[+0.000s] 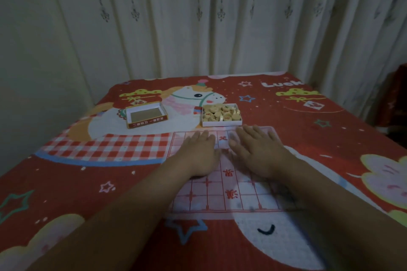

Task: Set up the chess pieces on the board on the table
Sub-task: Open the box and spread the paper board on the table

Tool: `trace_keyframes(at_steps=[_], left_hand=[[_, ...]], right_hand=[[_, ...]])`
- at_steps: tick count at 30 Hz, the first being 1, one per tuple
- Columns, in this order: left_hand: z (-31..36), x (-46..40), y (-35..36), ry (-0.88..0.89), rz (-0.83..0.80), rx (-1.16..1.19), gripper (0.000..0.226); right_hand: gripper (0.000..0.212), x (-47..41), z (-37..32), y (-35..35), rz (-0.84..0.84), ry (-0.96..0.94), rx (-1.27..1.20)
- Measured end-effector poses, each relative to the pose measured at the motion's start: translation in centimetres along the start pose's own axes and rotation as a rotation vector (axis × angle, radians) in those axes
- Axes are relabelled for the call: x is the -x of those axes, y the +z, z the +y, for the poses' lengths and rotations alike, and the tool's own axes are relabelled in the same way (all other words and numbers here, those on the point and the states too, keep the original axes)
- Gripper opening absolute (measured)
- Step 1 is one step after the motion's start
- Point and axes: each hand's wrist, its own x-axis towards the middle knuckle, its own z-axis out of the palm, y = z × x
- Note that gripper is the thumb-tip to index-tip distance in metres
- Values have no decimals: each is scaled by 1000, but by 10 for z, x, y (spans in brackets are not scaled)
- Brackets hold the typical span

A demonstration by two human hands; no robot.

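Observation:
A thin, see-through chess board sheet [222, 193] with red grid lines and red characters lies flat on the red patterned cloth [330, 138]. My left hand [198, 154] and my right hand [257, 152] rest palm down on its far half, fingers spread, holding nothing. Just beyond the board's far edge sits a white box [221, 123] heaped with several round wooden chess pieces [221, 112]. No pieces stand on the board.
The box's empty lid [146, 121], red and yellow outside, lies open side up to the left of the piece box. A pale curtain [220, 17] hangs behind the table's far edge. A dark red object [396, 99] stands at the right edge.

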Motion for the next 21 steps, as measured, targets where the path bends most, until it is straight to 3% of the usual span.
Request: trace_keyframes(at_steps=[3, 6, 9, 21], left_hand=[[-3, -16, 4, -39, 38, 13, 62], [-9, -22, 7, -58, 35, 24, 62], [-21, -20, 15, -82, 18, 35, 68], [-66, -13, 17, -232, 70, 41, 72]], right_hand=[[63, -20, -26, 3, 10, -49, -21], [66, -35, -32, 15, -22, -29, -35], [78, -37, -18, 23, -30, 28, 31], [82, -34, 41, 8, -48, 221, 127]])
